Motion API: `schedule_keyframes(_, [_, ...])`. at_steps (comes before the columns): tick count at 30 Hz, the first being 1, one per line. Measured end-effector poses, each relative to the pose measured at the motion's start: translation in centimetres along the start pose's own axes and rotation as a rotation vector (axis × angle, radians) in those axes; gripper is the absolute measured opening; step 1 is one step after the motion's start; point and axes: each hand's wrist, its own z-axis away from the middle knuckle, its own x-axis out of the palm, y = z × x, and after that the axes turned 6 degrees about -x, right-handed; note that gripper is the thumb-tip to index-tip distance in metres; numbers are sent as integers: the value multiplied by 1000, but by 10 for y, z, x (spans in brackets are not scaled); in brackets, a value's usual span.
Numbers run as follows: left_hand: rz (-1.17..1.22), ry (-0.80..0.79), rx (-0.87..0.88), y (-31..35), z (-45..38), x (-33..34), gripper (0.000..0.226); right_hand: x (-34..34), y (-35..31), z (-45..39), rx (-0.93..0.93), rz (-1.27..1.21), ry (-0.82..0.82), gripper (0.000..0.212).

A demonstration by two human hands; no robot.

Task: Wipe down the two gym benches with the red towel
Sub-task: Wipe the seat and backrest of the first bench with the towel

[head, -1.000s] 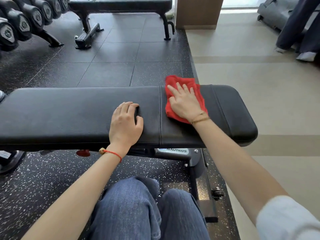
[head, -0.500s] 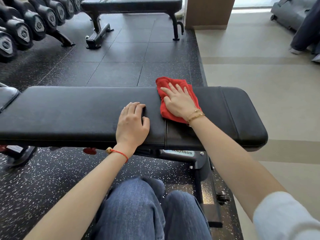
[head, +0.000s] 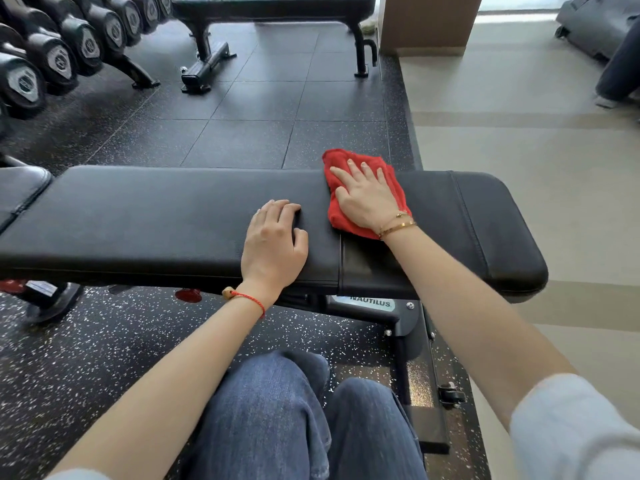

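Gym floor seen from a head-worn camera. The near surface [head: 156,216] is a black padded bench running left to right across the view, made of a long pad and a shorter end pad divided by a seam; a frame label below it reads NAUTILUS. A second bench [head: 277,5], also black, stands farther back on the same flooring, well apart from the first. Two benches are visible in all, apart from a separate black pad corner at the left edge.

The floor is of two kinds: dark speckled rubber tiles [head: 242,133] under the benches and a pale smooth floor [head: 519,150] to the right. A rack of black dumbbells [head: 59,60] occupies the upper left; at least six heads can be counted, the rest being cut off by the frame.

One red towel [head: 346,174] lies on the near surface just right of the seam, its far edge overhanging the pad. The right hand [head: 369,199], fingers spread, presses flat on the towel without gripping it. The left hand [head: 273,244] rests palm down on the long pad just left of the seam, fingers loosely curled, holding nothing. The two hands are near each other but apart. A red cord [head: 247,299] circles the left wrist; gold bracelets [head: 396,226] circle the right.
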Motion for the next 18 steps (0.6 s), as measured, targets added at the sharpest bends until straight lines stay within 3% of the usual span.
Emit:
schedule_keyframes(9, [33,9,12,-4,-1,1,41,19,-21,103,-204,64,98,57])
schedule_keyframes(13, [27,-11,9,-5,1,1,41,8,18,109,-101,69,116,56])
schedule_keyframes(18, [2,-7,-6,0,2,1,42,-7,41,49,94,50,43,55])
